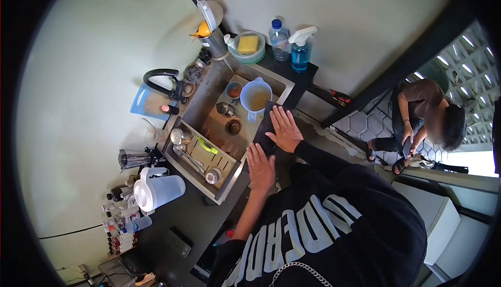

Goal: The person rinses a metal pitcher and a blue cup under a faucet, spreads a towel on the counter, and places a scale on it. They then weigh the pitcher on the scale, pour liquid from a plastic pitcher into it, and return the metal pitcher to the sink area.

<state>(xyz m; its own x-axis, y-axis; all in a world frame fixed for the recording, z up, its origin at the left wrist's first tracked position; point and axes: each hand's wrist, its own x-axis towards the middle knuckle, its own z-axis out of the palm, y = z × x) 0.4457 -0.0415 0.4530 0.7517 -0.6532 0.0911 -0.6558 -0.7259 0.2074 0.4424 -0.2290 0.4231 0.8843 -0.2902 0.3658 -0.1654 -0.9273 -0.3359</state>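
Note:
My left hand [261,168] is open, fingers straight and together, at the front rim of the sink [284,90]. My right hand [284,130] is open as well, fingers stretched out over a dark, flat surface [267,117] along that rim. Neither hand holds anything. In the basin stand a blue measuring jug [256,81] with cloudy liquid, a small cup [233,90] with reddish contents, a metal cup [225,109] and a dark round cup [233,127]. A slotted draining tray [224,160] beside them carries glass jars, cutlery and a lime-green-handled utensil [207,145].
Behind the sink are a black faucet [162,73], a blue cutting board [148,100] and a yellow sponge [248,44] in a bowl. A water bottle [279,39] and spray bottle [300,55] stand at its right; a white pitcher [159,190] at left. Another person [425,107] sits outside the doorway.

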